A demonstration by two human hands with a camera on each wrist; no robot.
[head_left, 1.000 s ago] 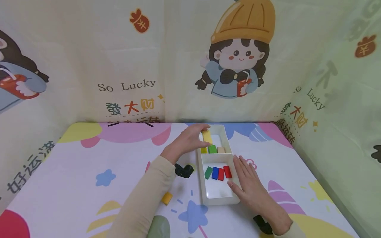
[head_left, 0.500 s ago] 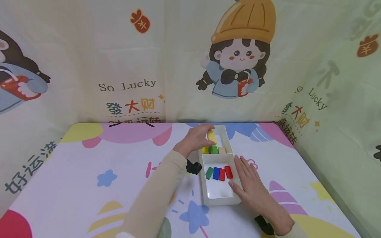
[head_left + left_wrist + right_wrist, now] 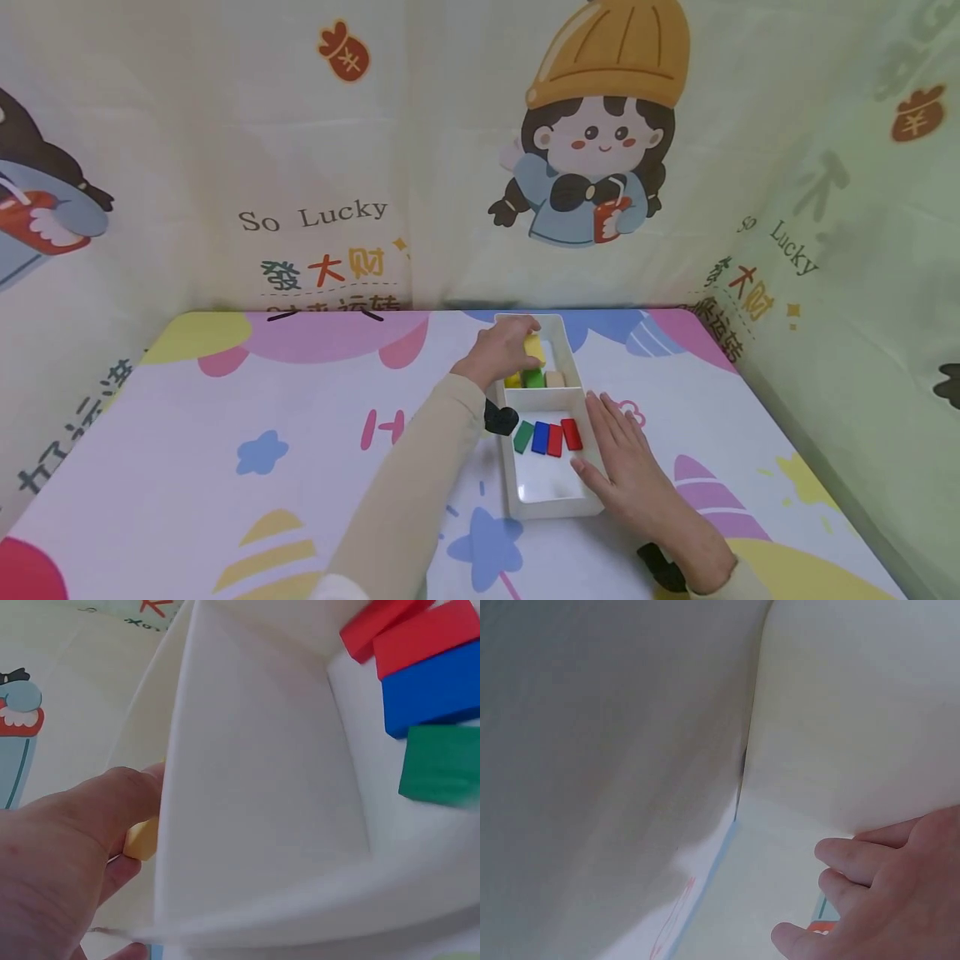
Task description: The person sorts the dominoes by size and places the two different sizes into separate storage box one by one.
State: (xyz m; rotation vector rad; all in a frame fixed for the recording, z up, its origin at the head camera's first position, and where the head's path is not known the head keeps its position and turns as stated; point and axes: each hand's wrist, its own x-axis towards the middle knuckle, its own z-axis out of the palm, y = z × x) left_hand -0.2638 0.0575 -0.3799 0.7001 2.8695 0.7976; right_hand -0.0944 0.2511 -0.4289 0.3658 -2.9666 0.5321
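In the far compartment of a white two-part tray point(image 3: 558, 507), my left hand point(image 3: 501, 348) pinches a yellow block point(image 3: 534, 348) between thumb and fingers. The left wrist view shows the same block point(image 3: 141, 841) partly hidden behind the tray's divider point(image 3: 255, 750). Near that divider stand another yellow block point(image 3: 512, 381), a green block point(image 3: 533, 379) and a beige block point(image 3: 554, 380). My right hand point(image 3: 633, 475) lies with straight fingers along the tray's right wall, thumb over the near compartment.
The near compartment holds a green block point(image 3: 523, 437), a blue block point(image 3: 541, 437) and two red blocks, one leaning right point(image 3: 572, 434). A patterned cloth covers the table point(image 3: 187, 417). A printed curtain point(image 3: 450, 167) rises behind its far edge.
My left hand has moved rightward in the far compartment with the yellow block. An orange-yellow block on the table is now hidden behind the left sleeve. The right hand has stayed put.
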